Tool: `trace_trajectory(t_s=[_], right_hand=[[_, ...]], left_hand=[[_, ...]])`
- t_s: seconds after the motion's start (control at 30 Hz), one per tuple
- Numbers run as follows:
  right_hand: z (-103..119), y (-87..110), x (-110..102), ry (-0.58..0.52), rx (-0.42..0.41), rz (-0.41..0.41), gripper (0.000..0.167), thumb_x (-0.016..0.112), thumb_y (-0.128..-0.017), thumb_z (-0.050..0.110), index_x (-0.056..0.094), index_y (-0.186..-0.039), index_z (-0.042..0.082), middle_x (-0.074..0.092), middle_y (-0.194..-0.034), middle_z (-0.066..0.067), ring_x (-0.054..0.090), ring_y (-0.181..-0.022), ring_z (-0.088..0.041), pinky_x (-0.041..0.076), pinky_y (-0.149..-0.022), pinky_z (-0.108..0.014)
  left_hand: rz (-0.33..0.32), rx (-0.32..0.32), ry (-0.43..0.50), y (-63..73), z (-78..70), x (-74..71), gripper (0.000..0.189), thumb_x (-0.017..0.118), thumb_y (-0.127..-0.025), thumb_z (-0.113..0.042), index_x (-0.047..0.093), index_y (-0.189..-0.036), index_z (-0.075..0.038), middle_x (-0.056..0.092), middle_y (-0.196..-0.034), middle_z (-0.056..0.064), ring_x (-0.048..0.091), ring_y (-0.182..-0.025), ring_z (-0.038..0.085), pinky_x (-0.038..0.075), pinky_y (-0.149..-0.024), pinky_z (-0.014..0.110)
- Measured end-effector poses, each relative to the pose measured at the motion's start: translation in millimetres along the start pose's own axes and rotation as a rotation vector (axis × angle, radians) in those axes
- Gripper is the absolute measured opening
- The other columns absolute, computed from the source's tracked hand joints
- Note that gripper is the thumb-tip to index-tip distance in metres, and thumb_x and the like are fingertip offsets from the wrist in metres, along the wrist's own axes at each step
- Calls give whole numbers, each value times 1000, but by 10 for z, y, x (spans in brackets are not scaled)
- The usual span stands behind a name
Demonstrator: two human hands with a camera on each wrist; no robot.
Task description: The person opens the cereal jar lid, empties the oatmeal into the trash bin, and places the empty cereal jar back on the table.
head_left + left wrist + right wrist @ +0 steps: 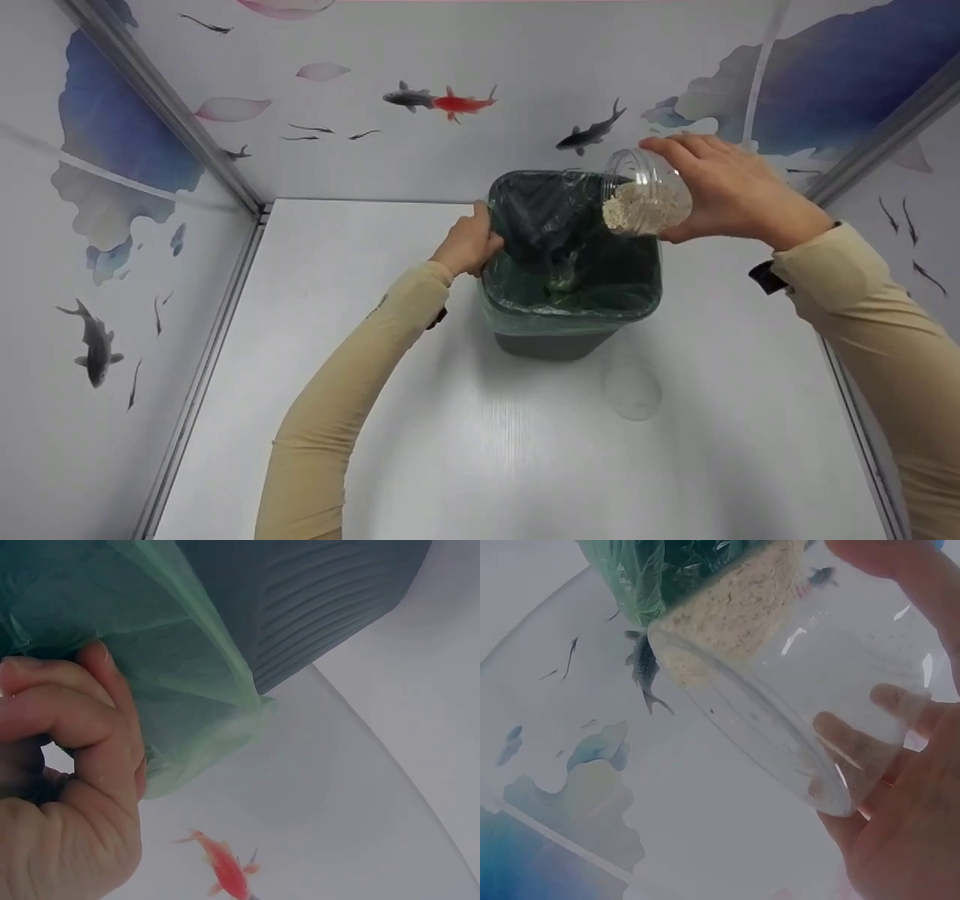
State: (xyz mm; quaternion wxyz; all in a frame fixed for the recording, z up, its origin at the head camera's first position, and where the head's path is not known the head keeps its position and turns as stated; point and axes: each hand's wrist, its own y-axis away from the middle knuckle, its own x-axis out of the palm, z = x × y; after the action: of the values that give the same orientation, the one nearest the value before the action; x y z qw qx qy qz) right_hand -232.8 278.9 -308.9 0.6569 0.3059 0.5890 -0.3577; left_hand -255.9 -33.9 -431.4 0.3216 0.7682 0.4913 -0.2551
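Observation:
A grey trash bin lined with a green plastic bag stands on the white table. At its left rim, my left hand grips the edge with the bag folded over it; the left wrist view shows curled fingers against the green film. My right hand holds a clear jar tipped on its side, its mouth facing left over the bin's right part. Pale, oat-like flakes lie along the jar's lower side toward the mouth. Fingers wrap the jar in the right wrist view.
A clear round lid lies on the white table in front of the bin. White panels painted with fish rise behind and at both sides, joined by metal rails. Something pale green shows inside the bin.

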Motion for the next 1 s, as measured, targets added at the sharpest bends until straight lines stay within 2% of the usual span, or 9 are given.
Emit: trace_trajectory(t_s=[0.23,0.53,0.67,0.83,1.0], right_hand=[[10,29,-13,17,13,-19,112,88,-62,28,24,-152,11,37,-140,-26,36,-124,-49,31,-92,-67],[25,29,-70,31,-21,-3,112,89,-61,29,26,-151,11,39,-138,-27,37,-123,-49,32,-92,-66],[33,25,-65,34,-39,-13,111,89,-61,29,27,-150,9,39,-137,-26,38,-122,-49,32,-93,-65],[61,5,-59,36,-39,-28,111,90,-60,27,28,-150,10,39,-138,-25,38,-122,-48,32,-94,-64],[82,-13,-60,-19,-16,-4,111,90,-62,27,26,-151,12,37,-140,-26,36,-125,-49,29,-96,-65]], left_hand=[[-19,24,-11,-12,9,0,48,50,-93,-9,33,-133,11,51,-75,7,48,-47,12,40,-45,24],[70,24,7,-24,-29,-65,57,47,-95,-7,20,-140,15,52,-66,5,46,-39,8,38,-41,22],[99,32,3,-21,-28,-54,54,46,-95,-6,22,-138,15,52,-64,5,47,-39,8,39,-41,22],[90,32,-25,-24,-27,-45,54,47,-95,-6,23,-138,15,52,-64,4,47,-40,8,39,-41,22],[84,32,-33,-32,-29,-50,53,47,-94,-6,24,-137,15,53,-67,6,47,-40,8,39,-41,22]])
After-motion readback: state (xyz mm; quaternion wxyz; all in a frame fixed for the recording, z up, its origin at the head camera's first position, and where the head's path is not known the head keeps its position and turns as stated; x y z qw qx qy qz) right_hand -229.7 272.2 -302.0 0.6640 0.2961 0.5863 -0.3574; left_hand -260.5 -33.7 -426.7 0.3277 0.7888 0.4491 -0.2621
